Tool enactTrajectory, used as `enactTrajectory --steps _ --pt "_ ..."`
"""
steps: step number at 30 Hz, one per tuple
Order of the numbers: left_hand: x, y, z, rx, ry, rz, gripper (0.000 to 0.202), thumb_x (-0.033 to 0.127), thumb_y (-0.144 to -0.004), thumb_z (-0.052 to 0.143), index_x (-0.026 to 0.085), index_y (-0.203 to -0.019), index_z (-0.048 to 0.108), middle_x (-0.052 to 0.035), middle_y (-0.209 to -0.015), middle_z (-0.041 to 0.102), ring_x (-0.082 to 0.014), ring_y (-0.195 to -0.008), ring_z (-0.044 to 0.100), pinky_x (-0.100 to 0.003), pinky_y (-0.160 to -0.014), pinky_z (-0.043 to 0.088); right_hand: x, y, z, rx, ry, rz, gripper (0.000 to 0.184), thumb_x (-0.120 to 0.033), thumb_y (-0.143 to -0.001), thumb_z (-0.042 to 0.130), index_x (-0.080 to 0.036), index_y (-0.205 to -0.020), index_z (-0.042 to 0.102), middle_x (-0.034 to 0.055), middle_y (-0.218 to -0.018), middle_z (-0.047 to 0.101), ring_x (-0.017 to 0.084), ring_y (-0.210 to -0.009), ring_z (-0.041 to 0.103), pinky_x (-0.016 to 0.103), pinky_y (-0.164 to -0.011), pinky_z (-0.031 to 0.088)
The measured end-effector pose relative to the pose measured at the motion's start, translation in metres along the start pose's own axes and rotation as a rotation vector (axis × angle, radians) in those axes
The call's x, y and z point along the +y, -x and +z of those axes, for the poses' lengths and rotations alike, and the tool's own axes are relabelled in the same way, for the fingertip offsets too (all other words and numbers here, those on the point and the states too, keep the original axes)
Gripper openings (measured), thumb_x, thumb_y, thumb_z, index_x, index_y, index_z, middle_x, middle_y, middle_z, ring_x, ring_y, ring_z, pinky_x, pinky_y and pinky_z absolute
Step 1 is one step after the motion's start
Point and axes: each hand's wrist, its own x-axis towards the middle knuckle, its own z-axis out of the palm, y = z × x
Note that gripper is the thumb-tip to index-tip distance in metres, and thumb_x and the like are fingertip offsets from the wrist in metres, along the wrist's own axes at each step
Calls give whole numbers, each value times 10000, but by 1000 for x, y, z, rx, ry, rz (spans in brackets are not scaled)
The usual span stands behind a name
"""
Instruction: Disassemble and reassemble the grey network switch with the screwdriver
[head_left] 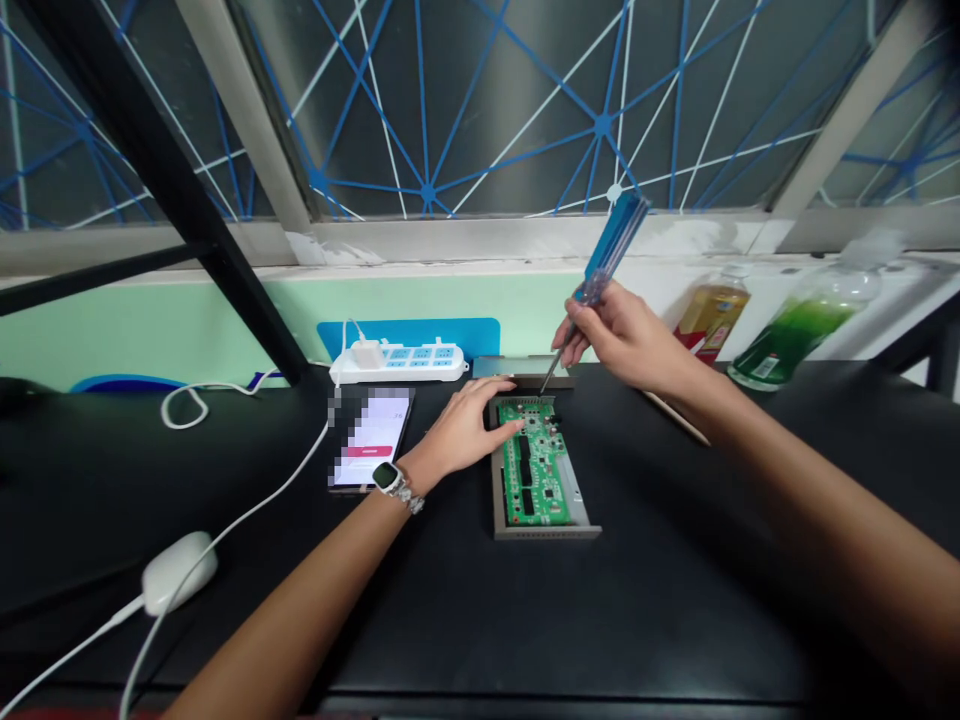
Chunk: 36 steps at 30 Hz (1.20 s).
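Observation:
A green circuit board (534, 465) lies in an open grey metal case (547, 533) on the black desk. My left hand (469, 425), with a watch (397, 485) on its wrist, rests at the case's far left corner. Its fingers stretch toward the far edge and its thumb reaches over the board. A screwdriver (611, 245) with a blue and clear handle is pinched in my right hand (611, 335). The shaft slants down, and its tip is at the far end of the board; whether it touches anything is too small to tell.
Behind the case lies a flat metal piece (517, 367). A white power strip (397, 362) and a phone (373, 438) are on the left, with a white adapter (180, 572) and cable nearer. Two bottles, one amber (712, 315) and one green (799, 335), stand at the right.

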Motion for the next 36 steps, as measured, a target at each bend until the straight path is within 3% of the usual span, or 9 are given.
enactTrajectory --steps 5,17,22,25,29,31,34,36 --pt "-6 3 6 -92 -43 -60 516 433 -887 633 225 -1346 518 -114 -1428 543 -315 -1337 490 -537 -1105 396 28 -2 1 -35 13 37 316 -542 -985 439 -235 -913 444 62 -778 705 184 -576 685 380 -567 567" --pt "-5 3 5 -106 -79 -39 507 428 -895 615 200 -1338 524 -120 -1331 598 -298 -1247 550 -501 -1071 423 28 -2 5 -53 54 43 284 -497 -995 446 -221 -931 464 44 -752 702 172 -593 690 352 -590 576" --pt "-4 3 5 -108 -89 -46 496 435 -896 610 211 -1331 530 -116 -1331 596 -296 -1240 548 -497 -1058 426 28 -3 3 -113 -120 97 228 -395 -918 616 -181 -963 553 70 -813 725 162 -622 699 332 -615 598" --pt "-3 3 4 -106 -83 -40 483 433 -899 606 220 -1325 529 -114 -1332 597 -298 -1240 547 -507 -1056 422 28 -2 1 -185 -172 148 231 -362 -827 723 -150 -875 644 86 -780 731 181 -667 714 344 -674 609" --pt "-3 3 4 -104 -75 -31 473 431 -899 607 221 -1317 534 -114 -1332 598 -301 -1246 544 -513 -1062 416 32 -2 5 -24 -153 171 319 -398 -719 820 -172 -744 596 33 -621 664 181 -581 688 328 -572 588" --pt "-4 3 4 -100 -79 -34 474 437 -896 610 225 -1314 537 -113 -1327 598 -304 -1242 546 -513 -1057 421 34 -2 7 -2 -117 162 316 -408 -733 810 -182 -788 595 21 -645 656 175 -570 671 316 -519 573" --pt "-4 3 5 -91 -78 -31 475 436 -891 619 231 -1312 541 -113 -1310 606 -304 -1225 559 -506 -1046 432 35 -2 9 -121 -121 178 261 -396 -822 728 -188 -951 638 52 -779 708 182 -621 684 323 -514 586" --pt "-4 3 4 -93 -76 -26 475 430 -891 621 229 -1314 541 -113 -1303 610 -303 -1223 562 -501 -1044 433 34 -2 11 -142 -130 193 228 -386 -837 712 -177 -908 652 69 -778 722 187 -617 690 339 -546 600"
